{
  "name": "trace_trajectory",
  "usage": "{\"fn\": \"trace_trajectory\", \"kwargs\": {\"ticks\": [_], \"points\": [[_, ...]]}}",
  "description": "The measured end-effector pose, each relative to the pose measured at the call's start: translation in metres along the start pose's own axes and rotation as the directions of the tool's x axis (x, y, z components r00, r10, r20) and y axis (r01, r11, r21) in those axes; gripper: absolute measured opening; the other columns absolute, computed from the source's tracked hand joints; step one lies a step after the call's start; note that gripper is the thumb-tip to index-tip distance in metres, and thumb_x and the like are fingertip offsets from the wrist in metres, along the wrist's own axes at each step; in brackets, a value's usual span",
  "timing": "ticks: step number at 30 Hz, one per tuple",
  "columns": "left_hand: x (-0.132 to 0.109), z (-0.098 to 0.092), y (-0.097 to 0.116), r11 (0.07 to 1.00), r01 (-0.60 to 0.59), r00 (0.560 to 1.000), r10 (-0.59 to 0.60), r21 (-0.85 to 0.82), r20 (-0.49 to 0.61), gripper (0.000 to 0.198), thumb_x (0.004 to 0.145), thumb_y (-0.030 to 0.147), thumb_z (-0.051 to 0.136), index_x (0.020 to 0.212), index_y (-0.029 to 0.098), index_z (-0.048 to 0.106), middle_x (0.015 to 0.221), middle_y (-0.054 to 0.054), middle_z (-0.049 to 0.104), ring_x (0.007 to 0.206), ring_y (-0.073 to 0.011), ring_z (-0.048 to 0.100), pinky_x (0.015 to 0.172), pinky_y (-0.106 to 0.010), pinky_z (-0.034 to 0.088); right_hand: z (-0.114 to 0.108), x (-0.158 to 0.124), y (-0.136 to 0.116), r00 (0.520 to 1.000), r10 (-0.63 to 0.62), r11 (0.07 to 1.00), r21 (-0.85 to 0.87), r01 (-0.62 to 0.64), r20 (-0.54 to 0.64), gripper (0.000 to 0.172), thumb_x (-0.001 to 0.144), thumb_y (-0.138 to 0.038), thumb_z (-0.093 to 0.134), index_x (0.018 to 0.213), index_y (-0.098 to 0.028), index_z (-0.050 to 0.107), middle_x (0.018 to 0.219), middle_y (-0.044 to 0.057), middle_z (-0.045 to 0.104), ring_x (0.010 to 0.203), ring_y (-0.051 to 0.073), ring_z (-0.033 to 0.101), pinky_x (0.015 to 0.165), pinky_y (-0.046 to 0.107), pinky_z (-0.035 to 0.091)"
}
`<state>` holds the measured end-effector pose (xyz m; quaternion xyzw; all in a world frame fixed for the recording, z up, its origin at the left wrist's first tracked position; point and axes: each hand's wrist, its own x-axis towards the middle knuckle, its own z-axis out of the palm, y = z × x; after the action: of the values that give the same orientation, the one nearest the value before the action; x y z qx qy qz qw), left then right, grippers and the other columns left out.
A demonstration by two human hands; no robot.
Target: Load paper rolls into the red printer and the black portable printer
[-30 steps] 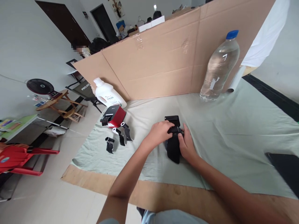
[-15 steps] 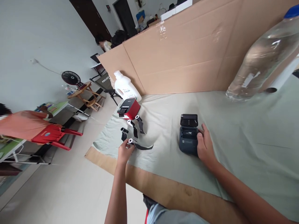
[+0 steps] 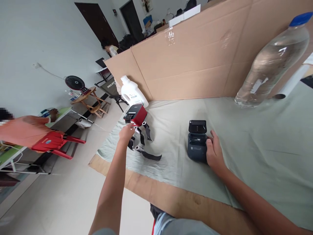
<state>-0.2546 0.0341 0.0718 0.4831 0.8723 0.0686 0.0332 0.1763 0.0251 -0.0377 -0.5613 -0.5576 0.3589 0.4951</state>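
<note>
By L hand (image 3: pixel 126 133), red dvc (image 3: pixel 140 115); R hand (image 3: pixel 215 153) on dk dvc (image 3: pixel 197 152). Grips: we can't tell; likely reaching, pinch next.

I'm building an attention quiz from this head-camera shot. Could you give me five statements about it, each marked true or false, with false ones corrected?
1. The right hand is at the side of the dark device. True.
2. The dark device's lid is shut. False: it stands open.
3. The large clear bottle has a blue cap. True.
4. The left hand is touching the large clear bottle. False: it is far from it, close to the red-and-black device; whether it touches that device is unclear.
5. The white jug stands right of the large clear bottle in the picture. False: it stands to the left.
</note>
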Motion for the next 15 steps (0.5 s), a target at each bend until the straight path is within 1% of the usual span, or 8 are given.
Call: {"fn": "trace_trajectory", "kwargs": {"ticks": [2,4,7,9,10,12,14,15], "points": [[0.016,0.004,0.005,0.997,-0.065,0.997,0.064,0.032,0.03,0.052,0.078,0.018,0.063,0.128,0.03,0.07,0.128,-0.007,0.074,0.118,-0.0313,0.067,0.095,-0.038,0.053,0.0,0.0,0.0,1.0,-0.004,1.0,0.007,0.004,-0.002,0.069,0.104,-0.054,0.036,0.16,-0.014,0.034,0.16,0.02,0.044,0.14,0.033,0.052,0.12,0.056,0.038],[0.021,0.007,0.006,0.99,-0.131,0.991,0.128,0.059,0.049,0.049,0.074,0.016,0.067,0.12,0.032,0.074,0.125,-0.006,0.074,0.118,-0.0298,0.067,0.096,-0.035,0.051,0.0,0.0,0.001,1.0,-0.011,1.0,0.014,0.011,0.005,0.067,0.104,-0.053,0.036,0.16,-0.015,0.035,0.159,0.02,0.045,0.139,0.033,0.052,0.12,0.056,0.039],[0.014,0.003,0.001,0.98,-0.173,0.985,0.169,0.098,0.044,0.041,0.073,0.02,0.069,0.113,0.029,0.075,0.114,-0.007,0.076,0.108,-0.0301,0.069,0.09,-0.034,0.052,0.0,0.0,0.004,1.0,-0.026,1.0,0.017,0.026,0.013,0.064,0.104,-0.05,0.037,0.158,-0.017,0.036,0.156,0.02,0.047,0.138,0.032,0.053,0.118,0.056,0.041],[0.001,-0.005,-0.003,0.978,-0.189,0.982,0.19,0.086,-0.006,0.039,0.076,0.02,0.066,0.113,0.027,0.074,0.107,-0.008,0.076,0.102,-0.0288,0.07,0.086,-0.034,0.051,-0.001,0.002,0.005,0.999,-0.051,0.999,0.016,0.051,-0.005,0.061,0.104,-0.049,0.038,0.156,-0.018,0.038,0.152,0.019,0.05,0.135,0.032,0.056,0.114,0.056,0.045],[-0.008,-0.009,-0.004,0.977,-0.212,0.975,0.214,0.035,-0.052,0.038,0.077,0.019,0.064,0.114,0.026,0.073,0.105,-0.008,0.076,0.098,-0.027,0.07,0.085,-0.032,0.051,-0.003,0.004,0.003,0.996,-0.08,0.997,0.008,0.08,-0.024,0.059,0.104,-0.049,0.039,0.154,-0.018,0.041,0.15,0.019,0.051,0.133,0.032,0.057,0.112,0.056,0.046],[-0.032,-0.015,0.002,0.937,-0.306,0.946,0.281,-0.167,-0.159,0.036,0.078,0.019,0.06,0.113,0.022,0.069,0.103,-0.007,0.075,0.092,-0.0228,0.07,0.081,-0.03,0.052,-0.009,0.009,-0.007,0.983,-0.174,0.985,-0.024,0.173,-0.065,0.052,0.102,-0.047,0.043,0.146,-0.02,0.05,0.145,0.018,0.054,0.13,0.032,0.057,0.11,0.056,0.046],[-0.063,-0.014,0.021,0.793,-0.438,0.898,0.368,-0.424,-0.239,0.029,0.081,0.023,0.062,0.109,0.02,0.065,0.11,-0.008,0.074,0.092,-0.0207,0.071,0.079,-0.028,0.053,-0.018,0.014,-0.027,0.961,-0.274,0.961,-0.041,0.272,-0.047,0.04,0.101,-0.044,0.048,0.13,-0.022,0.062,0.136,0.015,0.061,0.125,0.03,0.059,0.108,0.052,0.047],[-0.08,-0.011,0.035,0.695,-0.494,0.868,0.429,-0.523,-0.249,0.026,0.083,0.027,0.063,0.109,0.02,0.064,0.116,-0.009,0.074,0.097,-0.0212,0.071,0.081,-0.029,0.055,-0.023,0.016,-0.04,0.954,-0.3,0.954,-0.03,0.3,0.006,0.034,0.1,-0.043,0.049,0.122,-0.023,0.066,0.128,0.013,0.065,0.119,0.029,0.062,0.106,0.049,0.049]]}}
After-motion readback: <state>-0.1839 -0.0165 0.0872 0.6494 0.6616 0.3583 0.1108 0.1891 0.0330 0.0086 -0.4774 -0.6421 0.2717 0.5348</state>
